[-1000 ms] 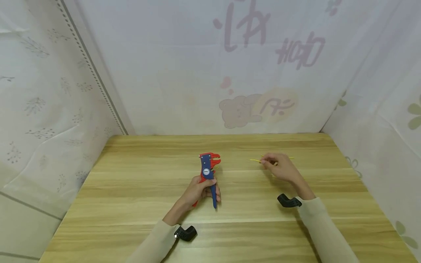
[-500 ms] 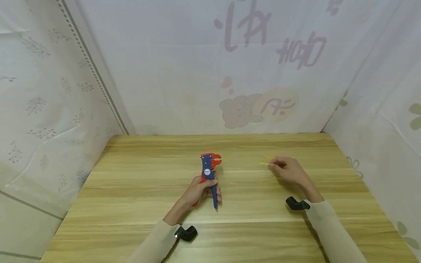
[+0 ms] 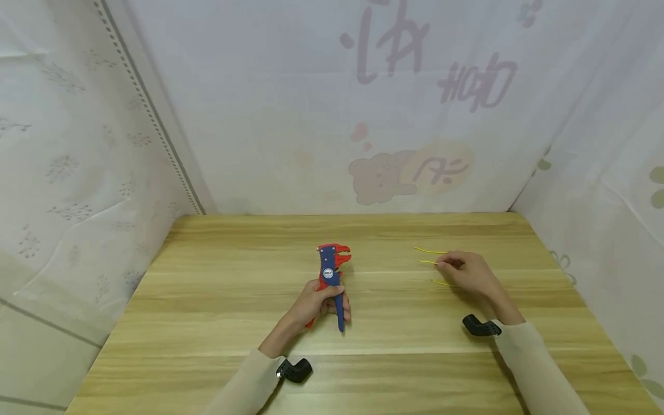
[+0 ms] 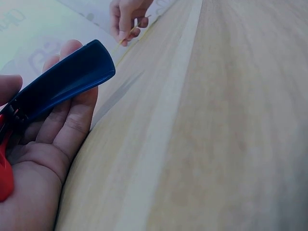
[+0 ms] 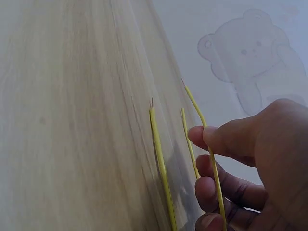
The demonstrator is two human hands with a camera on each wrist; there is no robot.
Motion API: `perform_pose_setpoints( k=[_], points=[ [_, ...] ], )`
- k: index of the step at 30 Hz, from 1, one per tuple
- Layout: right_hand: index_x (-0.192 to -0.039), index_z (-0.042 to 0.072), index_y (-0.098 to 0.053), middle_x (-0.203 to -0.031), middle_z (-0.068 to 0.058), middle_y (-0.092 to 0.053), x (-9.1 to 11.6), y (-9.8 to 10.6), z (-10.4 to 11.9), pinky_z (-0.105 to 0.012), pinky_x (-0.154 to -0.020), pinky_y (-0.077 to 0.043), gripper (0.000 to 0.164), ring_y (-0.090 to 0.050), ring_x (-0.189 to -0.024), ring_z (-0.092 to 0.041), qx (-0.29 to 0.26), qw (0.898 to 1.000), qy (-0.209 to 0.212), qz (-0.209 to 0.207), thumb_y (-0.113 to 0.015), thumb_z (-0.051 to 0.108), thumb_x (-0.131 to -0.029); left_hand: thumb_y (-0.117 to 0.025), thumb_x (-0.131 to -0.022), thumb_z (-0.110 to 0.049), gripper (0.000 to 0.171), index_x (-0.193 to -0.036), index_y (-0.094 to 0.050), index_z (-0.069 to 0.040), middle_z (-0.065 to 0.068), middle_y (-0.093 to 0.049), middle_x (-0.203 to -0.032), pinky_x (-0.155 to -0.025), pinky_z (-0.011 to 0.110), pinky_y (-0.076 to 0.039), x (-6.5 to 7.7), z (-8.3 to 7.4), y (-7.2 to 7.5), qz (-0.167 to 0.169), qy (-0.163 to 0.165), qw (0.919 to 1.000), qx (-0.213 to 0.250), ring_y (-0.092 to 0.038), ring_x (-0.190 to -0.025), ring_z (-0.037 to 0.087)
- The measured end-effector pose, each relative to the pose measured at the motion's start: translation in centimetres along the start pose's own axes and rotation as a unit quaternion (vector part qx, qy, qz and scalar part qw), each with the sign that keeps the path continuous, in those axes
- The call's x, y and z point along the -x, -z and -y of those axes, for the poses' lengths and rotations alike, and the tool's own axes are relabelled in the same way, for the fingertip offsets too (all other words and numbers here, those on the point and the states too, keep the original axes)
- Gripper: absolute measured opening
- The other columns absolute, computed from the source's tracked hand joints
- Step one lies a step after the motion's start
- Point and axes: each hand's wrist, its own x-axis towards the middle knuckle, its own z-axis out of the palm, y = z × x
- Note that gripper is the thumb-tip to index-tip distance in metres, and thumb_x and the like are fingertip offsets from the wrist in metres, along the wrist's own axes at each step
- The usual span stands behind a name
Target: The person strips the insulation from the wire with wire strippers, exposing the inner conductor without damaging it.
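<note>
My left hand grips a red and blue wire stripper around its handles, its red jaws pointing right. In the left wrist view, the blue handle lies across the fingers. At the right, my right hand pinches a yellow wire between thumb and fingers, with a thin bare tip at its far end. Two more yellow wires lie on the table near this hand: one farther back and one nearer. Bare strands stick out of the nearer wire's end.
The wood-grain table ends at the back against a pale printed cloth. Patterned cloth also hangs on the left and right. Black wrist cameras sit on the left and right cuffs.
My right hand has drawn right and slightly toward me with the pinched wire, uncovering more of the two wires on the table. My left hand keeps its grip on the wire stripper, nearly still.
</note>
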Motion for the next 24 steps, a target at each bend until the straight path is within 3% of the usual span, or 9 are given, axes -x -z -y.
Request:
perform_pose_setpoints(
  k=[8, 18, 24],
  points=[
    [-0.105, 0.012, -0.079, -0.094, -0.004, -0.074, 0.6, 0.0, -0.9, -0.024, -0.064, -0.043, 0.015, -0.052, -0.072, -0.01, 0.011, 1.0, 0.007, 0.001, -0.066, 0.019, -0.101, -0.057, -0.105, -0.023, 0.05, -0.123, -0.041, 0.021, 0.002, -0.074, -0.083, -0.074, 0.033, -0.064, 0.1, 0.0, 0.0, -0.002, -0.003, 1.0, 0.0, -0.077, -0.074, 0.018],
    [-0.107, 0.014, -0.08, -0.094, -0.004, -0.073, 1.4, 0.2, -1.2, -0.025, -0.064, -0.045, 0.014, -0.054, -0.074, -0.011, 0.025, 0.999, 0.004, -0.019, -0.068, 0.015, -0.099, -0.057, -0.105, -0.023, 0.051, -0.124, -0.041, 0.022, 0.002, -0.074, -0.083, -0.075, 0.034, -0.064, -0.1, 0.2, 0.0, 0.005, -0.006, 0.9999, -0.008, -0.077, -0.074, 0.018],
    [-0.107, 0.012, -0.08, -0.098, -0.01, -0.074, 1.6, 0.2, -1.0, -0.029, -0.07, -0.048, 0.015, -0.063, -0.083, -0.018, 0.027, 0.999, 0.0, -0.044, -0.068, 0.013, -0.099, -0.057, -0.105, -0.023, 0.052, -0.124, -0.041, 0.022, 0.003, -0.074, -0.083, -0.075, 0.035, -0.065, -0.1, 0.1, 0.0, 0.006, -0.005, 1.0, -0.005, -0.077, -0.074, 0.018]
  ],
)
